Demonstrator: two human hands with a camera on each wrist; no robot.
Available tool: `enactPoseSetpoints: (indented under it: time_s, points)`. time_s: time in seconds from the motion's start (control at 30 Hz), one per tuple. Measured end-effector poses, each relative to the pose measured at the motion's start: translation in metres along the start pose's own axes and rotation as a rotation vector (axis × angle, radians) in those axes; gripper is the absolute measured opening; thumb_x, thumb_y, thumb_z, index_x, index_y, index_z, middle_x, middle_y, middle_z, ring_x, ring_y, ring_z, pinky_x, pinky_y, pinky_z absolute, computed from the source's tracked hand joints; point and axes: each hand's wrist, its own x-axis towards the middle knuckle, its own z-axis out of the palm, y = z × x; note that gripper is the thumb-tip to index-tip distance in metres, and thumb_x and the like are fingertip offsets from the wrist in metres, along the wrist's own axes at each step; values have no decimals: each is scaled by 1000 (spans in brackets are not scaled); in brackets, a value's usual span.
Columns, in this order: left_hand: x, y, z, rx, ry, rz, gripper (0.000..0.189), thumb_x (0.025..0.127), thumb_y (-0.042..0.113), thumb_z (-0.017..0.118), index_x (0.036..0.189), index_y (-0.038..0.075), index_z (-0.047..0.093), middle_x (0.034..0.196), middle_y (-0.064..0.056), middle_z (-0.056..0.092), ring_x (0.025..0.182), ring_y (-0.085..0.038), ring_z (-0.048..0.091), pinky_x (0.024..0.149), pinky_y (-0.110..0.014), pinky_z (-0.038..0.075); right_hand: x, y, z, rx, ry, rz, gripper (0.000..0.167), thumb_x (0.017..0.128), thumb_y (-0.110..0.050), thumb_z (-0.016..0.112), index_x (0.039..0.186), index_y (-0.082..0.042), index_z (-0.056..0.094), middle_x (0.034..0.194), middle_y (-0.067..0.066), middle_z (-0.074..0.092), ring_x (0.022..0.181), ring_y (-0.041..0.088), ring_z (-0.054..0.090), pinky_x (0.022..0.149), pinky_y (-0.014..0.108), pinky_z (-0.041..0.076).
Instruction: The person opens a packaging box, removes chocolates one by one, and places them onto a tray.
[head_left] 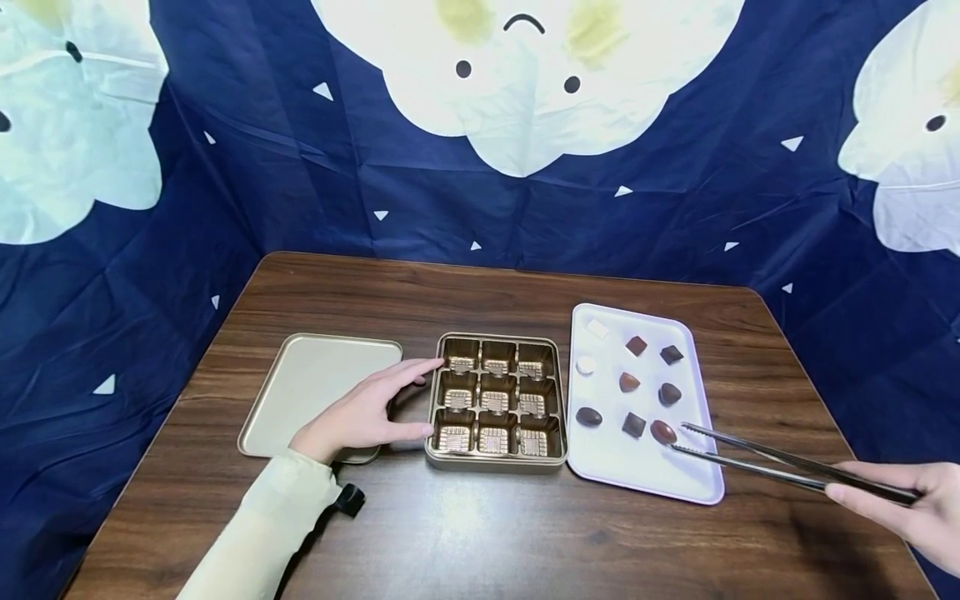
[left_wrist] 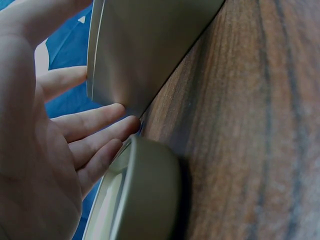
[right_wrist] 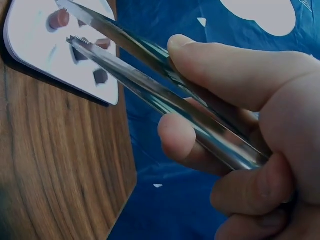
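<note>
My left hand [head_left: 367, 412], fingers extended, rests against the left side of a gold tin [head_left: 495, 466] whose insert has empty square compartments. In the left wrist view, the fingertips meet the tin's wall [left_wrist: 155, 45]. My right hand [head_left: 926, 504] grips metal tongs [head_left: 780, 458] between thumb and fingers. Their serrated tips are spread apart over a white tray [head_left: 637, 475], at the right side of a reddish-brown oval chocolate [head_left: 663, 432]. Beside it lie a dark square chocolate [head_left: 633, 425] and a dark oval one [head_left: 588, 417].
Farther back on the tray are several more chocolates, among them a white rectangular one [head_left: 597, 329] and a dark cone-like one [head_left: 670, 393]. A gold lid [head_left: 322, 375] lies left of the tin, partly beneath my left forearm. Blue patterned cloth [head_left: 525, 217] surrounds the wooden table [head_left: 465, 542].
</note>
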Motion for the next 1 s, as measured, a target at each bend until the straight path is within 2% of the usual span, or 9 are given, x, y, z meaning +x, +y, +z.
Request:
enactPoseSetpoints:
  time_s: [0.1, 0.23, 0.3, 0.47, 0.6, 0.67, 0.8, 0.9, 1.0]
  points:
    - [0, -1, 0, 3, -3, 0, 94, 88, 56, 81, 165, 22, 37, 160, 3, 47, 133, -22, 58, 113, -54, 45, -4, 5, -1, 83, 12, 47, 43, 77, 13, 83, 96, -25, 85, 86, -32, 73, 80, -18, 65, 59, 5, 50]
    - [0, -1, -1, 4, -3, -1, 94, 88, 56, 81, 164, 23, 37, 159, 3, 47, 133, -22, 58, 113, -55, 45, -8, 9, 1, 160, 57, 107, 63, 86, 16, 73, 104, -44, 79, 68, -28, 67, 50, -12, 55, 39, 16, 40]
    - [0, -1, -1, 5, -2, -3, 94, 88, 55, 81, 164, 23, 37, 159, 3, 48, 133, -22, 58, 113, -55, 44, -9, 13, 3, 182, 81, 132, 68, 88, 15, 71, 104, -50, 75, 66, -28, 66, 46, -9, 52, 35, 21, 38]
    - [0, 0, -1, 1, -1, -4, 93, 88, 52, 82, 164, 22, 38, 160, 2, 47, 133, -23, 58, 113, -55, 44, -7, 21, 15, 338, 153, 161, 63, 92, 18, 65, 107, -41, 78, 85, -26, 75, 68, -11, 69, 44, 16, 52]
    - [-1, 1, -1, -1, -1, 1, 93, 88, 51, 82, 164, 21, 38, 160, 2, 48, 132, -24, 58, 113, -55, 45, -4, 23, 27, 443, 237, 217, 56, 94, 17, 63, 105, -35, 80, 80, -19, 77, 56, -3, 69, 47, 14, 52]
    - [-1, 2, -1, -3, -2, 1, 93, 88, 50, 83, 164, 22, 38, 159, 2, 48, 133, -24, 58, 113, -55, 45, -3, 23, 33, 403, 275, 244, 51, 95, 14, 65, 103, -35, 79, 79, -20, 76, 53, -1, 68, 47, 13, 52]
    - [0, 2, -1, -3, -2, -1, 93, 88, 51, 82, 164, 23, 37, 159, 2, 48, 133, -24, 58, 113, -54, 45, -1, 23, 43, 192, 341, 338, 36, 96, -4, 74, 103, -39, 78, 69, -26, 71, 48, -4, 64, 46, 11, 48]
    - [0, 2, -1, -3, -1, -2, 93, 88, 52, 82, 164, 23, 38, 159, 2, 48, 133, -24, 58, 113, -55, 45, 0, 26, 48, 26, 386, 329, 16, 94, -16, 80, 107, -23, 84, 60, -33, 63, 51, -17, 57, 53, 4, 42]
    - [0, 3, -1, -6, -3, -3, 93, 88, 51, 82, 164, 22, 38, 159, 2, 48, 132, -24, 58, 113, -55, 45, 2, 31, 53, -161, 417, 250, 25, 93, -23, 80, 110, -5, 83, 59, -46, 49, 62, -35, 41, 59, 14, 37]
